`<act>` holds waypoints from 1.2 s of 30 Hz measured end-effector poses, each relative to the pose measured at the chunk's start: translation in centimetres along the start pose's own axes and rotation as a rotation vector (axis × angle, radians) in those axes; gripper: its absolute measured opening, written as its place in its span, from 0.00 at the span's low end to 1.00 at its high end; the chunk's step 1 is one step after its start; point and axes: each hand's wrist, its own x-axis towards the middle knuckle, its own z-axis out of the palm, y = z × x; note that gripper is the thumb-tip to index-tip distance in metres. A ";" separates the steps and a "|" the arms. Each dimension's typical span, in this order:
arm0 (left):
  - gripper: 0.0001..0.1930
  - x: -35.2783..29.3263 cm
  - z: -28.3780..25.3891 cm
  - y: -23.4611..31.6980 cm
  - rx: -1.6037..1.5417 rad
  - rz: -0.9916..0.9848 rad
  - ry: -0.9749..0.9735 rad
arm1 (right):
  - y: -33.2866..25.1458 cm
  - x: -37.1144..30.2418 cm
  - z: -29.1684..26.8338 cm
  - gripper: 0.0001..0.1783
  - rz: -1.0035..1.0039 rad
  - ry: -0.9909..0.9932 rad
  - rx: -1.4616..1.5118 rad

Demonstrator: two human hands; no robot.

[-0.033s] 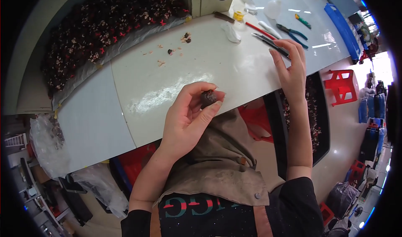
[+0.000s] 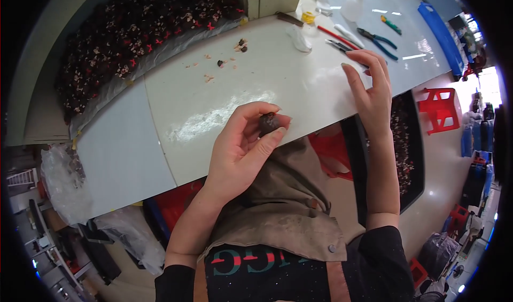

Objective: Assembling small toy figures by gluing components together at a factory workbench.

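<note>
My left hand (image 2: pixel 240 147) is closed around a small dark round piece with pale specks (image 2: pixel 269 123), held between thumb and fingers above the table's near edge. Part of the piece is hidden by the fingers. Off to the right, my right hand (image 2: pixel 372 96) hovers with thumb and fingers curved and apart. It is nearest to a slim dark pointed tool (image 2: pixel 340 46), whose rear part passes behind the fingers. Whether they touch it I cannot tell. Beside the tool lie a red pen-like stick (image 2: pixel 335 35) and a pair of pliers (image 2: pixel 378 38).
A heap of dark pieces with pale and red bits (image 2: pixel 144 29) fills the back left. Loose crumbs (image 2: pixel 208 78) lie on the white table (image 2: pixel 187 99). A squeeze bottle (image 2: pixel 351 9) and green cutter (image 2: pixel 391 25) stand farther right. Below sits a black tray (image 2: pixel 417 168) near a red stool (image 2: pixel 441 110).
</note>
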 end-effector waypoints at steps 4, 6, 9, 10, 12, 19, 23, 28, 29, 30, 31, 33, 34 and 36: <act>0.14 0.0 -0.4 0.6 0.148 0.050 -0.008 | -4.2 -1.0 2.2 0.10 0.075 -0.193 0.464; 0.14 0.5 -0.8 0.8 0.149 0.066 0.042 | -4.9 -1.2 3.5 0.09 0.096 -0.180 0.542; 0.15 0.8 -1.6 -0.2 0.243 0.100 0.096 | -5.3 -1.2 5.0 0.05 0.218 -0.261 0.569; 0.15 0.7 -1.7 -0.5 0.275 0.119 0.107 | -5.4 -1.5 5.1 0.05 0.223 -0.265 0.585; 0.15 0.5 -1.8 -0.7 0.304 0.118 0.126 | -5.5 -1.7 5.0 0.05 0.238 -0.286 0.516; 0.16 0.5 -1.7 -0.6 0.340 0.119 0.139 | -5.3 -1.7 5.3 0.05 0.178 -0.283 0.471; 0.16 0.5 -1.8 -0.8 0.332 0.120 0.146 | -5.3 -1.9 5.4 0.05 0.159 -0.274 0.439; 0.16 0.6 -1.7 -1.1 0.331 0.138 0.150 | -5.2 -1.9 5.4 0.05 0.145 -0.280 0.405; 0.16 0.7 -1.6 -1.1 0.324 0.131 0.148 | -5.2 -1.9 5.3 0.05 0.155 -0.276 0.405; 0.15 0.9 -1.6 -0.9 0.318 0.131 0.166 | -5.2 -1.8 5.3 0.05 0.164 -0.271 0.403; 0.15 1.0 -1.6 -0.8 0.313 0.131 0.188 | -5.2 -1.8 5.3 0.05 0.170 -0.278 0.398; 0.15 0.6 -1.5 -0.6 0.266 0.171 0.207 | -5.3 -1.7 5.2 0.07 0.074 -0.259 0.332; 0.15 0.7 -1.5 -0.5 0.211 0.185 0.217 | -5.2 -1.5 5.2 0.07 0.065 -0.252 0.324; 0.16 0.6 -1.9 -0.4 0.161 0.216 0.226 | -5.1 -1.7 5.1 0.11 -0.119 -0.292 0.160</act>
